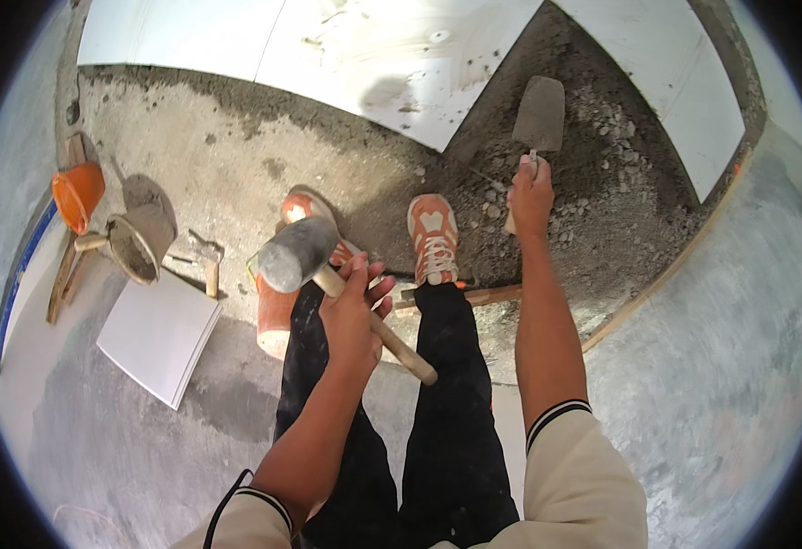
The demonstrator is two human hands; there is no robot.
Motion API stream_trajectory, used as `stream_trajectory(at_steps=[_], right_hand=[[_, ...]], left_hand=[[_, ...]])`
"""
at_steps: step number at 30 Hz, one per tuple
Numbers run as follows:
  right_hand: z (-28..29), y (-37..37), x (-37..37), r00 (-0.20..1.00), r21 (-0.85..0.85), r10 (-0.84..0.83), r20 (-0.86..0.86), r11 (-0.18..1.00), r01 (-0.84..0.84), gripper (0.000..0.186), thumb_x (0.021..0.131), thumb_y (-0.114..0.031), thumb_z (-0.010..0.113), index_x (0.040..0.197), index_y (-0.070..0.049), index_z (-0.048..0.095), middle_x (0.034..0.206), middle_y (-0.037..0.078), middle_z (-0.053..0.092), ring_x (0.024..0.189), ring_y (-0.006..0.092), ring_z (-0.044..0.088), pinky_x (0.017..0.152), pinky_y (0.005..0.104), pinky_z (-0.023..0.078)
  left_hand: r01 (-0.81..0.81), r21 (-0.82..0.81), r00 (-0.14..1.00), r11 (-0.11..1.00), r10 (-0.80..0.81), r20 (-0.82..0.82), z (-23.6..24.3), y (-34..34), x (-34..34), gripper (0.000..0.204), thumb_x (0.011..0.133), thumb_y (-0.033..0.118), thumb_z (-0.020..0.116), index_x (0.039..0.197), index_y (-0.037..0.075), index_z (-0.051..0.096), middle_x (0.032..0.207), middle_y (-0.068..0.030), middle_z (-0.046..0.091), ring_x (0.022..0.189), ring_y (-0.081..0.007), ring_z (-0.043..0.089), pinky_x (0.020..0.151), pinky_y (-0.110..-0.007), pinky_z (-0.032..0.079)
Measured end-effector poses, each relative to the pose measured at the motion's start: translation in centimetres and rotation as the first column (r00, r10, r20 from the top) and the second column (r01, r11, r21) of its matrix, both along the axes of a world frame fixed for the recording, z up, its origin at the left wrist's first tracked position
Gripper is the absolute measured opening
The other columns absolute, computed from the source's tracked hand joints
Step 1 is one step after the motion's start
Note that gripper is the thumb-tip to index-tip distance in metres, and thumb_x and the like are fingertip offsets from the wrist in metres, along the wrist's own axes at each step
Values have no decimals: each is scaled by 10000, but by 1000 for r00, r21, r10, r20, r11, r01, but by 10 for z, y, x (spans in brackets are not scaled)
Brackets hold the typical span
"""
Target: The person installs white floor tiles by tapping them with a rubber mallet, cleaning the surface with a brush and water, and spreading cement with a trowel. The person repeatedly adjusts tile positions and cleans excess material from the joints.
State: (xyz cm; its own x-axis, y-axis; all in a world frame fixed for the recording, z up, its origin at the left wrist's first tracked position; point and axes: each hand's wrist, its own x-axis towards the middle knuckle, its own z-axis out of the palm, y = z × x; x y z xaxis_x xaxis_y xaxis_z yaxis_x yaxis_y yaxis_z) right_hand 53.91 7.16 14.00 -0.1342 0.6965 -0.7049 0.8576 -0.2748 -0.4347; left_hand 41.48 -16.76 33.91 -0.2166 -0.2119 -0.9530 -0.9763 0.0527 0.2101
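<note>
Left hand [350, 316] grips rubber mallet [298, 253]; right hand [530, 197] grips trowel [540, 114] over mortar bed [593, 210]

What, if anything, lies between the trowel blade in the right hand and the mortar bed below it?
Nothing visible. The right hand holds the trowel by its handle, blade over the grey mortar bed, which shows only loose lumps. The rubber mallet is off to the side in the left hand, and the white tiles lie beyond.

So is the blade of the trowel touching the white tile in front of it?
Apart. The head view shows the trowel, held in the right hand, with its blade over dark mortar, and a strip of mortar separating it from the white tile.
</note>
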Motion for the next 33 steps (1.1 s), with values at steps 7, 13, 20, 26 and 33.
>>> stream_trajectory(at_steps=[7,13,20,26,33], right_hand=[[10,-32,6,996,-6,49,75,999,-49,636,1090,-465,458,1502,18,439,1178,245,665,902,344,710,785,504,542],[0,-48,26,990,60,-61,126,997,54,710,1013,-464,619,1469,56,458,1127,236,664,863,326,695,812,494,543],[-53,64,108,993,303,13,119,952,-49,568,913,-265,781,1346,38,573,913,124,645,630,206,598,554,397,482],[-42,56,74,615,416,630,473,455,-787,447,967,-293,706,1308,-18,613,1225,229,646,1100,385,648,917,539,512],[-58,-29,71,557,135,740,376,551,-823,326,1018,-264,639,1251,-36,638,1262,227,624,1084,420,653,907,541,543]], left_hand=[[-19,34,1000,999,19,7,2,-6,1,367,1064,316,618,1341,77,606,1134,-27,671,956,-135,666,780,-273,516],[-78,52,997,996,79,-12,2,-26,3,372,1061,315,625,1344,75,601,1126,-31,669,954,-135,665,781,-272,521],[-124,49,992,991,122,37,3,-40,6,384,1061,315,625,1361,77,595,1139,-32,669,957,-131,656,786,-276,520],[-146,36,988,989,144,48,6,-46,10,405,1062,322,622,1380,74,588,1143,-32,669,948,-128,656,777,-270,521],[-127,79,991,989,123,59,7,-40,8,408,1067,325,614,1378,63,583,1151,-51,668,924,-128,662,752,-275,535]])
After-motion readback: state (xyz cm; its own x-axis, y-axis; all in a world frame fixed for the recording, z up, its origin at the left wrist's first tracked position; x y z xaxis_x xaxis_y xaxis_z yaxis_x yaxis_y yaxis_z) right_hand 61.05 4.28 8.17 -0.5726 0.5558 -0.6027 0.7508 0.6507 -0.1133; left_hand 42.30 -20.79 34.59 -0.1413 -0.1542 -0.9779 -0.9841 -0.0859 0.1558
